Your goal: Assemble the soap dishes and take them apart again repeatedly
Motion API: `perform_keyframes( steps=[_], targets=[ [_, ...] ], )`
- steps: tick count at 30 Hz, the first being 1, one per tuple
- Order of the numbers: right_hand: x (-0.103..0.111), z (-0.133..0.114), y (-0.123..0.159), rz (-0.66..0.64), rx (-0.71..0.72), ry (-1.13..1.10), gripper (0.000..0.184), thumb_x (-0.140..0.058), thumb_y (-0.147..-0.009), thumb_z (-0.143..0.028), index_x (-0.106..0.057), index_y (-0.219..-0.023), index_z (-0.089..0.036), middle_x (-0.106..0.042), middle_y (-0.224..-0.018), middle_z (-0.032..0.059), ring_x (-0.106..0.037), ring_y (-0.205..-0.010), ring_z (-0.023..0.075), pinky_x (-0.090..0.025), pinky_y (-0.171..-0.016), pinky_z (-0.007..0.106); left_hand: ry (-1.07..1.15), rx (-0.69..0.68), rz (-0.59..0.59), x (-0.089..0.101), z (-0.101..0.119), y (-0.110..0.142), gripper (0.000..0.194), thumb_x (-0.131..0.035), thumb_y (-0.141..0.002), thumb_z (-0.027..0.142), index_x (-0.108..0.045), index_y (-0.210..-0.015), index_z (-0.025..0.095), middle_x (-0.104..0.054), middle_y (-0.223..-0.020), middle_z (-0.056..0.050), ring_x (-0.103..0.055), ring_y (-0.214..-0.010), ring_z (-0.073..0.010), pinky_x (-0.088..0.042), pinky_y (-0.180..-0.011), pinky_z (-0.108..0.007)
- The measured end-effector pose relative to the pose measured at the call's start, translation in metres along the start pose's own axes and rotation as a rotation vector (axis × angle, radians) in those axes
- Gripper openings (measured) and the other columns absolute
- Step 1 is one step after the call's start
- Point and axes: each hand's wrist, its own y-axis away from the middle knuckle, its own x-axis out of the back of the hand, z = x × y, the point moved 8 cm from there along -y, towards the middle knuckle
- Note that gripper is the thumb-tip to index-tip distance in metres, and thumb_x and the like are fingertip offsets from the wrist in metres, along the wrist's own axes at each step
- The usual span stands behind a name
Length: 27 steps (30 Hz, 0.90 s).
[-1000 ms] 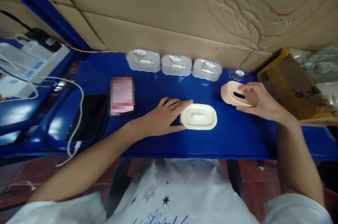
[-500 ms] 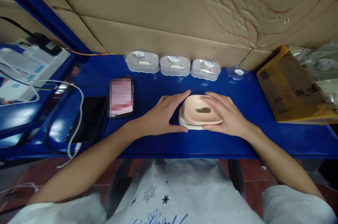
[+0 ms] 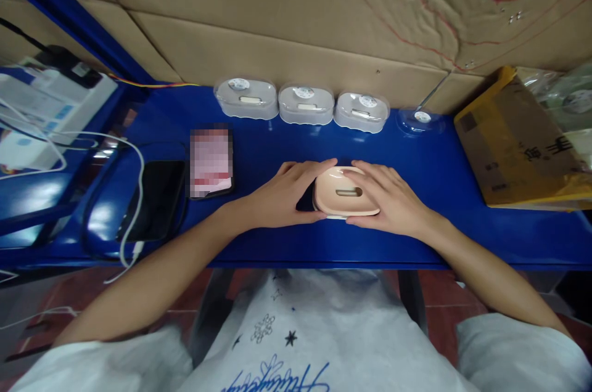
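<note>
A peach oval soap dish [image 3: 326, 191] with a slot in its floor sits on a white base [image 3: 333, 217], of which only a thin front edge shows. Through the slot a pale strip is visible. My right hand [image 3: 393, 198] grips the dish's right side, thumb at the front and fingers over the back rim. On the left, my left hand [image 3: 291, 195] curves round the dish and base, its thumb and index fingertips at the front and back edges; a gap stays between palm and dish.
Three grey boxes with clear lids [image 3: 306, 105] line the back, beside a loose clear lid [image 3: 420, 122]. A phone [image 3: 210, 164] with a blurred screen and a dark phone [image 3: 155, 201] with a white cable lie left. A taped carton [image 3: 518, 145] stands right, on the blue table [image 3: 287, 250].
The peach dish has shifted slightly left and now sits squarely over the white base, with a pale strip showing in its slot. My right hand has moved left with it.
</note>
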Motion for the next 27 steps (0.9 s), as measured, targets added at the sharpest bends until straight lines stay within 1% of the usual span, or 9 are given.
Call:
perform_keyframes(
  steps=[6,11,17,20,24,27],
  targets=[
    [0.001,0.001,0.002,-0.061,0.009,-0.011,0.088,-0.075,-0.099,-0.060,-0.041,-0.170,-0.023,-0.049,-0.171,0.0225,-0.055,-0.149,0.0432,-0.049,-0.115,0.060,-0.008,-0.028,0.002,0.000,0.001,0.000,0.097,-0.077,-0.100,0.052,-0.022,-0.177,0.029,-0.047,-0.174,-0.017,-0.051,-0.154,-0.0401,-0.036,-0.126,-0.058],
    [0.001,0.002,0.003,-0.073,0.012,-0.029,0.089,-0.075,-0.098,-0.061,-0.038,-0.171,-0.026,-0.050,-0.171,0.0205,-0.055,-0.149,0.0422,-0.049,-0.116,0.059,-0.017,-0.035,-0.006,0.000,0.002,0.001,0.095,-0.077,-0.100,0.052,-0.024,-0.176,0.029,-0.050,-0.172,-0.017,-0.052,-0.153,-0.0398,-0.036,-0.126,-0.057],
    [0.000,0.002,0.003,-0.082,0.008,-0.025,0.090,-0.073,-0.099,-0.063,-0.037,-0.173,-0.028,-0.049,-0.172,0.0191,-0.054,-0.149,0.0429,-0.048,-0.115,0.060,-0.017,-0.003,-0.036,-0.001,0.001,0.001,0.095,-0.077,-0.099,0.053,-0.025,-0.176,0.029,-0.051,-0.171,-0.017,-0.051,-0.154,-0.0404,-0.036,-0.126,-0.058],
    [0.001,-0.002,0.004,-0.069,0.015,0.020,0.088,-0.071,-0.100,-0.064,-0.037,-0.173,-0.029,-0.050,-0.171,0.0184,-0.056,-0.146,0.0431,-0.048,-0.113,0.059,-0.015,-0.010,-0.032,0.000,0.002,0.000,0.095,-0.078,-0.098,0.051,-0.027,-0.175,0.029,-0.052,-0.170,-0.017,-0.051,-0.153,-0.0404,-0.035,-0.126,-0.058],
    [0.005,-0.010,0.005,-0.050,0.027,0.150,0.084,-0.064,-0.103,-0.068,-0.040,-0.172,-0.027,-0.051,-0.170,0.0205,-0.060,-0.140,0.0444,-0.049,-0.108,0.058,-0.047,-0.013,-0.034,0.002,0.006,0.000,0.092,-0.078,-0.098,0.046,-0.029,-0.174,0.029,-0.052,-0.169,-0.016,-0.051,-0.153,-0.0394,-0.035,-0.126,-0.057],
    [0.007,-0.015,0.006,-0.049,0.032,0.222,0.085,-0.063,-0.103,-0.069,-0.039,-0.173,-0.027,-0.050,-0.171,0.0211,-0.061,-0.137,0.0456,-0.049,-0.106,0.059,-0.074,-0.025,-0.029,0.002,0.010,-0.001,0.090,-0.079,-0.098,0.042,-0.031,-0.173,0.028,-0.054,-0.167,-0.016,-0.052,-0.151,-0.0385,-0.036,-0.125,-0.056]
  ],
)
